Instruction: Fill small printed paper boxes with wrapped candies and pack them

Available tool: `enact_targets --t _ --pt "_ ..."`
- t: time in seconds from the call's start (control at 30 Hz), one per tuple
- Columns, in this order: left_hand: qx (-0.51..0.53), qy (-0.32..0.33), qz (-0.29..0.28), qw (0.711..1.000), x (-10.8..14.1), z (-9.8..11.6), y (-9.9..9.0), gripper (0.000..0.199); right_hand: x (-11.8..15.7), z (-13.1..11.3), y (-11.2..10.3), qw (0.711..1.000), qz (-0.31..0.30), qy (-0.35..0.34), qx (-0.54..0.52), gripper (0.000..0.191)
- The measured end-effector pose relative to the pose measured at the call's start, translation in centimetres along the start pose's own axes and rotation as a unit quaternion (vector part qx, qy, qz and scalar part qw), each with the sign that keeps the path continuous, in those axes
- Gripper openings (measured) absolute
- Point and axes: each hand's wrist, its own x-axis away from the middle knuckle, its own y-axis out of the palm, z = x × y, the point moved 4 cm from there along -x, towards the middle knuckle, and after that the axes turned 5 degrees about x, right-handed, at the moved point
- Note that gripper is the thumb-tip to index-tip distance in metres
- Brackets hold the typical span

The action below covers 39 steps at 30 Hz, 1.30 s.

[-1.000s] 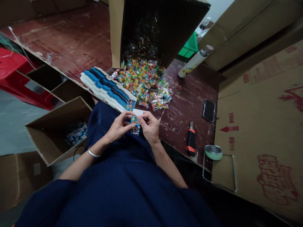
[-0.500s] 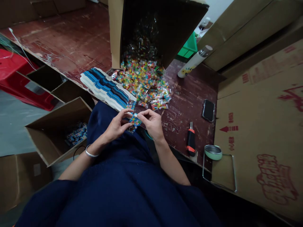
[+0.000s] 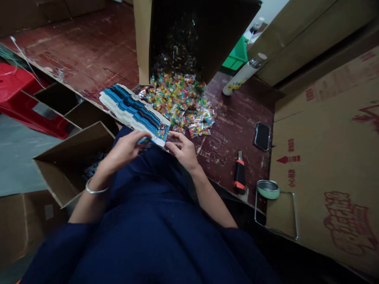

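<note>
Between the fingers of my left hand [image 3: 126,150] is a small blue printed candy box [image 3: 144,144], blurred by motion. This hand is closed on it, over my lap. Beside the near end of a fanned row of flat blue-and-white cartons [image 3: 134,112] is my right hand [image 3: 185,152], its thumb and fingers apart and nothing seen in them. Its fingertips reach the edge of the last carton; whether they touch it I cannot tell. Small clear bags of coloured candy [image 3: 183,102] are heaped behind the cartons, spilling from a tipped cardboard box [image 3: 143,43].
At my left an open cardboard box [image 3: 74,157] holds several small blue boxes. A utility knife [image 3: 239,175] with its blade out, a phone [image 3: 262,136] and a white bottle [image 3: 242,77] lie to the right. A green cup [image 3: 268,190] sits in a wire holder by large cartons.
My left hand has moved left and away from my right hand, carrying the small blue candy box. My right hand has let go of the box and opened beside the carton row.
</note>
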Motion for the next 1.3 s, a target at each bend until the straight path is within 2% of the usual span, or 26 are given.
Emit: enact_targets --t 0.03,0.07,0.13,0.17,0.23,0.3,0.37,0.4,0.43,0.5,0.57,0.63,0.67,0.73,0.83,0.9,0.97,1.13,1.2,1.3 --pt "-0.115 -0.039 0.005 0.993 0.3 -0.2 -1.7 0.034 -0.5 0.5 0.2 0.998 0.003 -0.011 0.056 0.044" --pt "-0.214 -0.089 0.011 0.973 0.8 -0.4 -3.4 0.033 -0.9 0.9 0.6 0.993 0.000 -0.027 0.113 0.049" --pt "-0.337 -0.150 0.011 0.930 1.5 -0.2 -5.7 0.033 -1.8 1.4 1.6 0.976 -0.025 -0.058 0.210 0.052" --pt "-0.360 -0.161 0.016 0.919 1.6 0.0 -6.2 0.035 -2.1 1.5 2.1 0.967 -0.039 -0.068 0.241 0.052" --pt "-0.338 -0.148 0.044 0.928 1.5 0.5 -6.1 0.038 -2.5 1.8 2.7 0.957 -0.054 -0.079 0.273 0.046" --pt "-0.243 -0.111 0.083 0.960 0.9 0.7 -4.7 0.033 -2.6 2.0 2.9 0.956 -0.059 -0.087 0.273 0.032" --pt "-0.093 -0.074 0.097 0.988 0.1 0.3 -2.4 0.024 -2.4 2.0 2.6 0.961 -0.053 -0.106 0.251 0.014" --pt "-0.002 -0.066 0.094 0.993 -0.3 -0.1 -1.1 0.022 -2.2 1.8 2.2 0.963 -0.036 -0.120 0.239 0.008" --pt "0.094 -0.070 0.086 0.989 -0.7 -0.6 0.2 0.026 -1.9 1.5 1.8 0.964 -0.008 -0.137 0.227 0.011" --pt "0.286 -0.111 0.067 0.949 -1.2 -1.8 2.7 0.041 -0.9 0.6 0.9 0.959 0.064 -0.175 0.212 0.019" --pt "0.455 -0.160 0.044 0.875 -1.6 -2.8 4.8 0.050 0.4 -0.5 0.5 0.948 0.107 -0.219 0.204 0.019" --pt "0.574 -0.183 0.027 0.798 -1.7 -3.2 6.0 0.052 1.7 -1.7 0.8 0.941 0.093 -0.265 0.191 0.018" --pt "0.611 -0.183 0.024 0.769 -1.8 -3.2 6.2 0.052 2.4 -2.2 1.1 0.939 0.075 -0.284 0.179 0.019" --pt "0.648 -0.177 0.023 0.741 -1.8 -3.1 6.2 0.050 3.3 -3.1 1.7 0.938 0.035 -0.312 0.150 0.022" --pt "0.642 -0.164 0.010 0.749 -1.6 -2.7 5.7 0.055 3.4 -3.8 1.8 0.953 -0.002 -0.281 0.114 0.032" --pt "0.623 -0.152 -0.021 0.767 -1.4 -2.2 5.5 0.061 2.7 -3.7 1.4 0.972 -0.022 -0.207 0.112 0.051" --pt "0.604 -0.138 -0.052 0.784 -1.2 -1.7 5.6 0.060 1.9 -3.6 1.0 0.981 -0.050 -0.138 0.125 0.058" --pt "0.556 -0.121 -0.072 0.820 -1.0 -1.2 6.3 0.049 0.9 -3.1 0.1 0.990 -0.091 -0.063 0.085 0.035" --pt "0.539 -0.122 -0.051 0.832 -1.1 -1.2 6.4 0.046 1.0 -2.7 -0.2 0.995 -0.079 -0.040 0.044 0.034" --pt "0.515 -0.112 0.015 0.849 -1.2 -1.3 6.5 0.043 1.5 -2.1 -0.3 1.000 0.015 -0.009 -0.018 0.042"
